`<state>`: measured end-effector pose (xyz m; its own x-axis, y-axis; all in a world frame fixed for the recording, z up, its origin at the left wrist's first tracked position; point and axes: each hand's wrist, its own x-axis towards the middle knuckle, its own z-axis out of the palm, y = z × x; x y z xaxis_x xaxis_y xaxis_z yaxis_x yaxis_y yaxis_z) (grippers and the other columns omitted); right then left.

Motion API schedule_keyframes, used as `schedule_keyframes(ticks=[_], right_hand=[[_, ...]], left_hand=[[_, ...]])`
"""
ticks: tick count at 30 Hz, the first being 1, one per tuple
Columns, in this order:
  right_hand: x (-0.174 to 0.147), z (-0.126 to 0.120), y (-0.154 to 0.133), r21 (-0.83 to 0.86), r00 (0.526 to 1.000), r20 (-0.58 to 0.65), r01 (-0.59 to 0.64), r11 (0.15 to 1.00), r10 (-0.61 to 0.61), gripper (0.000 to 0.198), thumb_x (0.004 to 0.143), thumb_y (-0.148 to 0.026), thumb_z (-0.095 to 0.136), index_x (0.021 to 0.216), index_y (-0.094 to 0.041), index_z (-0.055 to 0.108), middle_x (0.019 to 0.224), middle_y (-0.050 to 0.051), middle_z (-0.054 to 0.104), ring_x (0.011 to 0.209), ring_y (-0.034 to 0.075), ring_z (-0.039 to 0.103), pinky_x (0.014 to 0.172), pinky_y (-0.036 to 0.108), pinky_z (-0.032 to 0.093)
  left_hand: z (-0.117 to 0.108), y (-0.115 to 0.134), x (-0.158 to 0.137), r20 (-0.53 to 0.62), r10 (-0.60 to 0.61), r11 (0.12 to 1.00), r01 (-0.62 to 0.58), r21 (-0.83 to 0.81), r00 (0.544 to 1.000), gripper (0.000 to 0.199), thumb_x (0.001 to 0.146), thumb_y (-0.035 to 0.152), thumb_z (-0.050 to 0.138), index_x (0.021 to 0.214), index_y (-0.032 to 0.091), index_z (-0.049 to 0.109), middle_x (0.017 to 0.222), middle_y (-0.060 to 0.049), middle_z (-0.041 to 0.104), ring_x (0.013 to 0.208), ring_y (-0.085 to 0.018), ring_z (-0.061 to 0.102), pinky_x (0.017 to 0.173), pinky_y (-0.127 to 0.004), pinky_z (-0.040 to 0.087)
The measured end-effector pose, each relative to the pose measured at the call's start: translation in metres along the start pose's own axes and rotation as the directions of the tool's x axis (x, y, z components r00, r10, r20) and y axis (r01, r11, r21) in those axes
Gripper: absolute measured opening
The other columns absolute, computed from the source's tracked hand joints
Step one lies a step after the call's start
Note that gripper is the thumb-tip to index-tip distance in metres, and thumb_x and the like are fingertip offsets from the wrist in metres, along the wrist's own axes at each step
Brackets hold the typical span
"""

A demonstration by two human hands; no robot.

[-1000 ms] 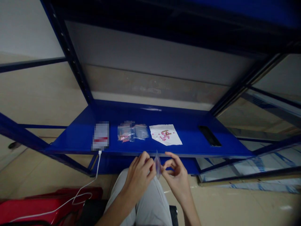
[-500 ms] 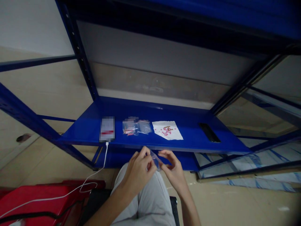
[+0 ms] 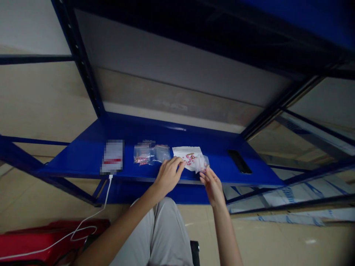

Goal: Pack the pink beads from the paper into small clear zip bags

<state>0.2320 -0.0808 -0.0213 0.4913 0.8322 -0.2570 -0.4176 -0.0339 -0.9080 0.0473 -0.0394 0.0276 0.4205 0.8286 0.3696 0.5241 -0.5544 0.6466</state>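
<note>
A white sheet of paper lies on the blue shelf, bearing several small pink beads and a few brownish-gold pieces. At the paper's lower left edge is my left hand, its thumb and forefinger drawn together over the sheet. Whatever sits between those fingertips is too small to make out. My right hand pinches a clear plastic bag by its lower edge. The bag is over the right part of the paper, close to the beads.
Left of the paper lie several clear zip bags, some with pink contents. A black phone rests at the right. A blurred-out device with a white cable stands near the left front edge of the blue shelf.
Both hands have moved up from above the lap to the paper. The bag, formerly between both hands, is now in the right hand alone. The view has shifted slightly.
</note>
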Motion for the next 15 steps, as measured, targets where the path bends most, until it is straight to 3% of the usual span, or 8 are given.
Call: schedule_keyframes(ticks=[3, 6, 15], right_hand=[[0.039, -0.009, -0.003, -0.121, 0.980, -0.083, 0.170, 0.978, -0.181, 0.040, 0.058, -0.041, 0.075, 0.088, -0.016, 0.067, 0.075, 0.002, 0.070, 0.060, 0.013, 0.065, 0.052, 0.019, 0.053], [0.069, -0.011, 0.003, -0.247, 0.947, -0.075, 0.285, 0.926, -0.311, 0.045, 0.061, -0.042, 0.073, 0.094, -0.013, 0.066, 0.075, 0.004, 0.071, 0.059, 0.015, 0.066, 0.052, 0.022, 0.053], [0.084, -0.003, 0.020, -0.348, 0.919, -0.075, 0.339, 0.874, -0.386, 0.055, 0.063, -0.045, 0.069, 0.106, -0.010, 0.063, 0.090, 0.012, 0.071, 0.070, 0.021, 0.068, 0.052, 0.024, 0.052]], left_hand=[[0.017, -0.015, 0.004, -0.058, -0.109, 0.993, 0.106, -0.049, 0.992, 0.026, 0.090, 0.031, 0.037, 0.080, 0.021, 0.059, 0.083, 0.001, 0.063, 0.073, -0.012, 0.058, 0.067, -0.023, 0.038], [0.035, -0.024, 0.012, -0.072, -0.161, 0.986, 0.156, -0.064, 0.984, 0.028, 0.089, 0.034, 0.040, 0.078, 0.022, 0.063, 0.081, 0.000, 0.063, 0.072, -0.011, 0.058, 0.064, -0.022, 0.038], [0.079, -0.024, 0.058, -0.084, -0.283, 0.957, 0.286, 0.036, 0.956, 0.021, 0.082, 0.038, 0.054, 0.087, 0.025, 0.069, 0.085, -0.004, 0.066, 0.081, -0.019, 0.060, 0.074, -0.031, 0.038]])
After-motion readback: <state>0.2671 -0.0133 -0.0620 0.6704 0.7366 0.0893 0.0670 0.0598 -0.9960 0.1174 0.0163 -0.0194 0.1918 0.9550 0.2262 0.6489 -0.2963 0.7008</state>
